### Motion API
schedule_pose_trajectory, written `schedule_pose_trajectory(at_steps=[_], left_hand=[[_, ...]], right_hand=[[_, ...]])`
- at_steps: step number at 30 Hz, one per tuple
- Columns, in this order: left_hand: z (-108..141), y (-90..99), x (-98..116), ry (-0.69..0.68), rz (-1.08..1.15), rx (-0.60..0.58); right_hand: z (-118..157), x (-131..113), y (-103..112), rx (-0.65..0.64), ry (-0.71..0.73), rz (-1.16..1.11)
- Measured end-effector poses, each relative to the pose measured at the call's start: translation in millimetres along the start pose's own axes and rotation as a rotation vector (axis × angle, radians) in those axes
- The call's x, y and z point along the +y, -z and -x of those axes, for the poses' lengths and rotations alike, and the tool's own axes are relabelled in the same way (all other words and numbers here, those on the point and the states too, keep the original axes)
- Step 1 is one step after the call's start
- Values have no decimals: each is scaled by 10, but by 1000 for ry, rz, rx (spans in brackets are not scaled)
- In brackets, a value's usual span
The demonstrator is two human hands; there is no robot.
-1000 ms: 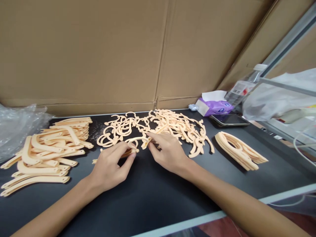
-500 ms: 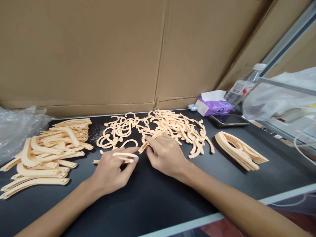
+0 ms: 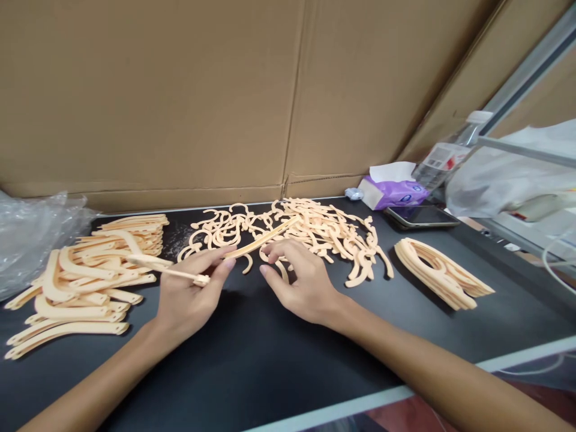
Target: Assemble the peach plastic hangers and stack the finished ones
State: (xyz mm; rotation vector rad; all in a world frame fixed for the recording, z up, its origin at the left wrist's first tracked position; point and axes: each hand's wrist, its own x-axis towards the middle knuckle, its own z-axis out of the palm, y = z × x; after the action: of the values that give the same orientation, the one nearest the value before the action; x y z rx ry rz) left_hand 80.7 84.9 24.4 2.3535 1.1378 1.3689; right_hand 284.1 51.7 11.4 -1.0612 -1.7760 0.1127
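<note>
My left hand pinches one end of a cream plastic hanger arm between thumb and index finger. The arm's hollow channel side shows, and its far end points up and right over a heap of small curved hooks. Another slim cream piece, with a knob at one end, lies across the back of the same hand's fingers. Just right of the held arm, my right hand has its thumb and fingers apart with nothing between them. A curved hook lies behind those fingers on the black table.
Many loose hanger arms are piled at the left beside clear plastic wrap. Stacked folded hangers lie at the right. Behind them are a phone, a purple tissue pack and a bottle. Cardboard stands at the back.
My right hand has let go of the hanger arm and its fingers have opened. My left hand now holds the arm and has shifted left; the slim piece on it has swung leftward.
</note>
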Motion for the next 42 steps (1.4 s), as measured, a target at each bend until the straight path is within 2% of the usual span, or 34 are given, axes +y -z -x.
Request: schedule_pose_trajectory(at_steps=[2, 5, 10, 12, 14, 16, 19, 23, 26, 29, 31, 34, 37, 42], left_hand=[[-13, 24, 28, 5, 34, -44], [-10, 41, 46, -62, 63, -148], [10, 49, 50, -125, 80, -201], [15, 45, 58, -143, 86, -248], [19, 32, 60, -150, 83, -322], [24, 13, 44, -127, 57, -388], [27, -18, -19, -51, -2, -431], [7, -24, -112, 32, -122, -458], [-18, 0, -110, 76, -227, -532], [-29, 21, -27, 96, -360, -656], [-27, 24, 47, 85, -477, -699], [-15, 16, 126, 62, -584, -709], [-1, 5, 135, 41, -620, -679], [19, -10, 92, 13, -611, -596]], right_hand=[[-17, -5, -10, -55, -183, -125], [-56, -10, -19, -151, -433, -404], [-114, -11, 26, -202, -582, -755], [-120, -19, 49, -272, -606, -837], [-116, -29, 60, -366, -619, -871], [-105, -37, 54, -403, -626, -828], [-86, -47, 34, -349, -591, -621], [-92, -83, 69, -250, -472, -399], [-113, -134, 138, -260, -364, -419], [-102, -202, 166, -358, -315, -472], [-71, -246, 143, -405, -299, -452], [-19, -286, 84, -384, -256, -388], [0, -280, 45, -300, -227, -328], [-20, -205, 42, -199, -322, -308]])
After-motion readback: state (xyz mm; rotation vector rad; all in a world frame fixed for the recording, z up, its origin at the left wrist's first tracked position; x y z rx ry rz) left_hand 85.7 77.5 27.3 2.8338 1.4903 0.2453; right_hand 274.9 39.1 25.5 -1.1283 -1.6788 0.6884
